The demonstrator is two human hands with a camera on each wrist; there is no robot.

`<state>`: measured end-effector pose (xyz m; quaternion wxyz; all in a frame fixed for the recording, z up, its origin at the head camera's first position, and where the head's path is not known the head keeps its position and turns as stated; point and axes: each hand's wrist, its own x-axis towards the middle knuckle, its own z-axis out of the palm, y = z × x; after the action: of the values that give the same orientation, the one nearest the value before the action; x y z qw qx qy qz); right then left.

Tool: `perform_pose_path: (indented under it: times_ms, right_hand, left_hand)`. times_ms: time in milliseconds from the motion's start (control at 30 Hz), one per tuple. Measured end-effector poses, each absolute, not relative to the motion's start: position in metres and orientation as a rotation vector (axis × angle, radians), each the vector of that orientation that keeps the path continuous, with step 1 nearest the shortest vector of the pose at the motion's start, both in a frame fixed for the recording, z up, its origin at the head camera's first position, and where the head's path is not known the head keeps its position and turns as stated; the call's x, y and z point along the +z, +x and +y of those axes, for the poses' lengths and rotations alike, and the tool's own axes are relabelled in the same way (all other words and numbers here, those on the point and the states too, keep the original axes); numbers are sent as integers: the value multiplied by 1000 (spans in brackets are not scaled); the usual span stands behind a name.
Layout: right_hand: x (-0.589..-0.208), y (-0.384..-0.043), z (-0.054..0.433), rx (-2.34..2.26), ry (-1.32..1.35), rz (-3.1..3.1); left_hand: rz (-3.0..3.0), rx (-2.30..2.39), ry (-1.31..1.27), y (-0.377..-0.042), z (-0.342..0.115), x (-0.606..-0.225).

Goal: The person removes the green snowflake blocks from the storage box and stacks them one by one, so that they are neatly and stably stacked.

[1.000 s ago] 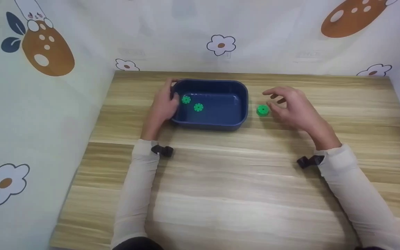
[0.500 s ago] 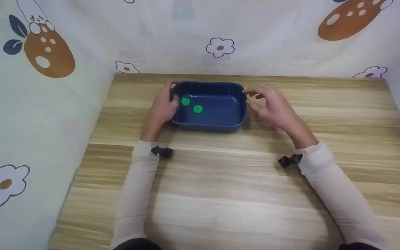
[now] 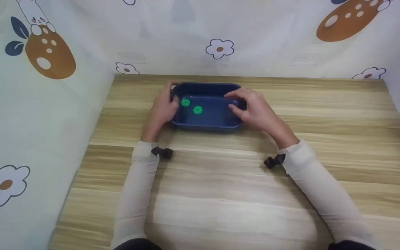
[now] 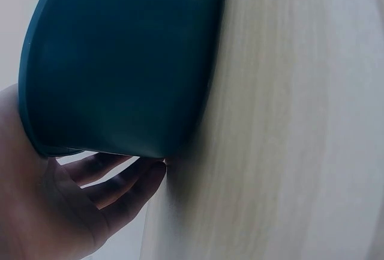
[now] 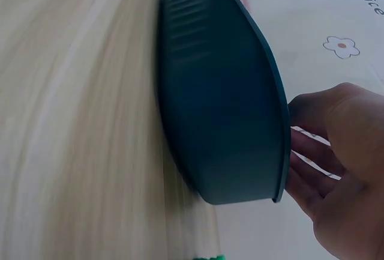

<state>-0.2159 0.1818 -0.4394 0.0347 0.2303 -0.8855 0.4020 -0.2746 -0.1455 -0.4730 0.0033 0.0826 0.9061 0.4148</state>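
Note:
A dark blue plastic bin (image 3: pixel 217 129) stands on the wooden table near the back wall. Inside it, towards the left, lie two flat green notched discs (image 3: pixel 185 102). My left hand (image 3: pixel 161 109) holds the bin's left end, thumb over the rim and fingers outside; the left wrist view shows those fingers (image 4: pixel 129 197) behind the wall. My right hand (image 3: pixel 255 107) reaches over the right rim, thumb and index finger apart above the bin's floor, with nothing visible between them. Its fingertips are hidden behind the bin wall in the right wrist view.
A sliver of a green piece (image 5: pixel 211 257) shows on the table beside the bin's right end in the right wrist view; the right hand covers that spot in the head view. A printed cloth wall (image 3: pixel 273 45) closes off the back of the table (image 3: pixel 214 180).
My right hand has moved left from beside the small green stack on the table, across the bin's right rim and over its inside. The left hand and the two discs stay put.

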Motion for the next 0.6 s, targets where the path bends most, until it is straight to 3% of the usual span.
perform_pose_path:
  times_ms: [600]
  right_hand:
    - [-443, -223, 127, 1240, 820, -2753]
  left_hand:
    - [2856, 1300, 284, -276, -146, -475]
